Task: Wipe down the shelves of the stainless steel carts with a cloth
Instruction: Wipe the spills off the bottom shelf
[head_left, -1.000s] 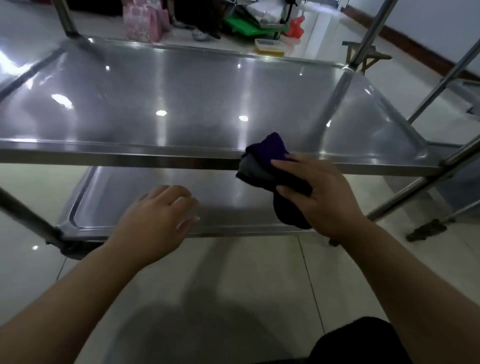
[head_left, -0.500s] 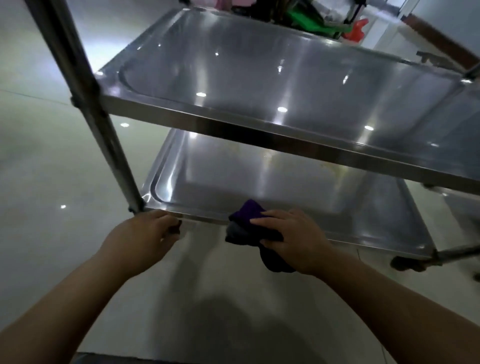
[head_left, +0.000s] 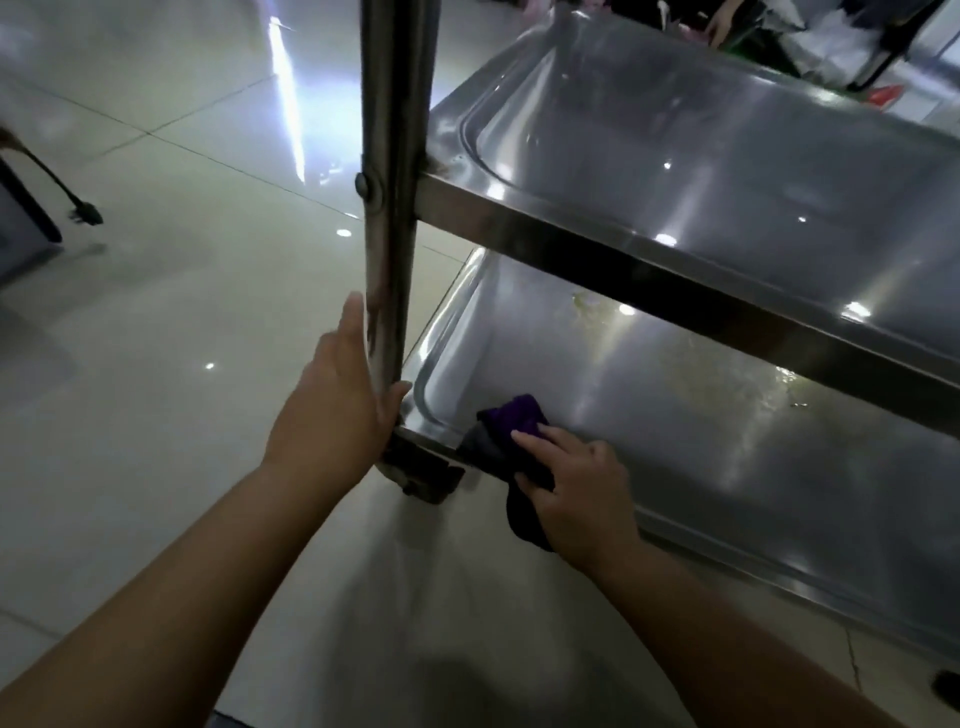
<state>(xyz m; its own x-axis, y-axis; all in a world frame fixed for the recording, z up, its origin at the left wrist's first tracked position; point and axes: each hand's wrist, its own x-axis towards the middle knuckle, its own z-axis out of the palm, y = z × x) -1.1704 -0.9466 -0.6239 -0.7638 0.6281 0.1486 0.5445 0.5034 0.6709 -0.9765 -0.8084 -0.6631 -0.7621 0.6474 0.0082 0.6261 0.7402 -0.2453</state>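
Floor (head_left: 156, 312): pale glossy tiles with grey joints, carrying long glare streaks and several small light spots. One dark hairline runs through a tile at lower right (head_left: 852, 652).

Room: the far edge behind the cart is crowded with blurred goods, among them a red item (head_left: 885, 96). I cannot identify the rest. A dark object (head_left: 26, 208) stands at the left margin.

Cart surfaces: the upper shelf (head_left: 727, 156) is a shallow steel tray with a raised rim, reflective and showing light spots. The lower shelf (head_left: 779, 467) is the same pattern. A yellowish smeared patch (head_left: 727, 374) lies across its middle, under the edge of the upper shelf.

Count:
- Shelves in view: two.
- Upright post (head_left: 389, 208): one, at the near left corner, bolted to the upper shelf.
- Caster (head_left: 423, 475): one, under that post.
- Cloth (head_left: 511, 415): one, dark purple and grey.
- Hands: two.

Cloth position: near left corner of the lower shelf, straddling the front rim. Part lies inside the tray and part hangs over the edge.

Right hand (head_left: 576, 483): fingers laid over the cloth, thumb closed against its hanging part, holding it on the rim.

Left hand (head_left: 337, 410): clamped on the post just above the lower shelf. The post sits in the fork of thumb and forefinger, and the remaining fingers are hidden behind it.
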